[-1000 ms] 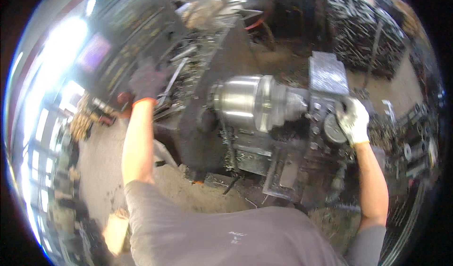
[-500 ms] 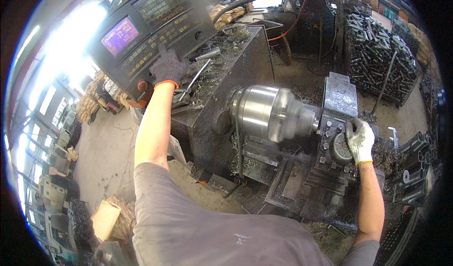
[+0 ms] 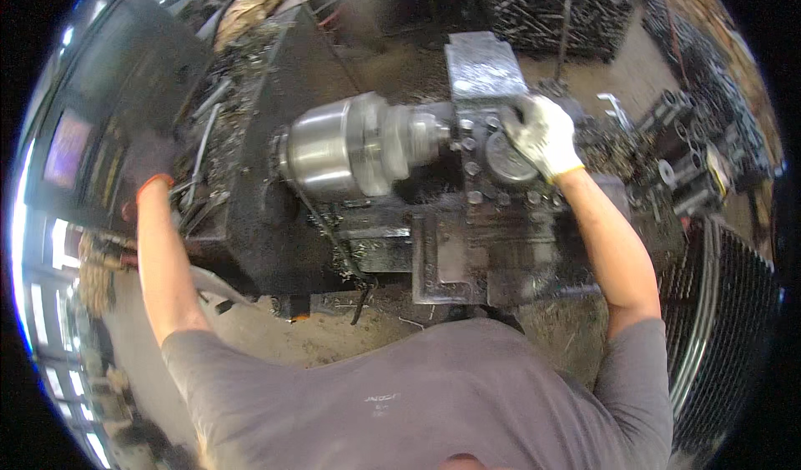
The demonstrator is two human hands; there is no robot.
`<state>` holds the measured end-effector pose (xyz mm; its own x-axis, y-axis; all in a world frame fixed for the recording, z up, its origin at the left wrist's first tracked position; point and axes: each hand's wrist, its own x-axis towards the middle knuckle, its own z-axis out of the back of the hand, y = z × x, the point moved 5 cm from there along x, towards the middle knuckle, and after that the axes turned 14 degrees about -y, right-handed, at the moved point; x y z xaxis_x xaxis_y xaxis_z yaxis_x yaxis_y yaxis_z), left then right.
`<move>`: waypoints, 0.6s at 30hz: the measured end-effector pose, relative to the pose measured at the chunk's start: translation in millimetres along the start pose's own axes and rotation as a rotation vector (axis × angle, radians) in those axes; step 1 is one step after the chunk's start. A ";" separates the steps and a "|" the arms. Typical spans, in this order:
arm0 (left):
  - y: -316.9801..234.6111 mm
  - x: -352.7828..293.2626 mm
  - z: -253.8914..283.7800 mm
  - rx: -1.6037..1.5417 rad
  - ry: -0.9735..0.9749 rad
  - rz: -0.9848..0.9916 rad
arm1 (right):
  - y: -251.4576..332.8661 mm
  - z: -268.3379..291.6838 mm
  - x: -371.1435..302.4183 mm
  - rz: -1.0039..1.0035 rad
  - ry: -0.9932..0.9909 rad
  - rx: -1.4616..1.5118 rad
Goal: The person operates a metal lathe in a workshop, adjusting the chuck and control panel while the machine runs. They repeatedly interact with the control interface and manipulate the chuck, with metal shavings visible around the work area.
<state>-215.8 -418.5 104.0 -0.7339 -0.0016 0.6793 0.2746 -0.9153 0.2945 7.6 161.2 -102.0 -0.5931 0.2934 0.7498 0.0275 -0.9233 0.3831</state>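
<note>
My left hand [image 3: 153,158], in a dark glove with an orange cuff, is at the control panel [image 3: 104,140] on the left; motion blur smears its fingers. My right hand [image 3: 546,139], in a white glove with grey fingertips, rests with loosely bent fingers by the round cap [image 3: 509,160] of the lathe's tool post. Bolts line the tool post [image 3: 473,170]. To its left is the shiny lathe chuck [image 3: 321,149], with a blurred stepped front [image 3: 388,145] reaching toward the tool post.
A T-handled wrench [image 3: 200,157] lies among metal chips on the headstock. Metal tubes [image 3: 684,157] and a caliper [image 3: 616,110] are at the right. Behind stands a bin of metal parts [image 3: 551,11]. Long bars or tubes [image 3: 709,320] fill the lower right.
The whole view has swung right, so the machine sits further left. My right hand stays at the tool post and my left hand at the panel, now blurred.
</note>
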 end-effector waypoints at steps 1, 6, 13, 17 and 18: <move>-1.7 1.4 0.0 0.034 -0.032 -0.017 | -0.7 -2.1 0.6 -0.042 0.048 -0.044; 7.8 -5.0 -1.8 0.056 -0.143 -0.065 | 4.7 -1.4 4.9 -0.041 0.112 -0.105; 11.2 -5.3 -6.9 0.046 -0.146 -0.026 | 6.9 1.2 5.6 -0.065 0.100 -0.066; 6.0 -7.2 2.5 0.064 -0.122 -0.018 | 8.8 3.1 6.2 -0.067 0.110 -0.077; 4.9 -7.8 5.4 0.099 -0.107 -0.012 | 8.5 3.0 5.6 -0.068 0.108 -0.078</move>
<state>-205.4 -420.8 103.8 -0.6685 0.0565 0.7415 0.3301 -0.8709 0.3640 6.9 155.8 -92.9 -0.6750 0.3316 0.6591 -0.0756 -0.9197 0.3853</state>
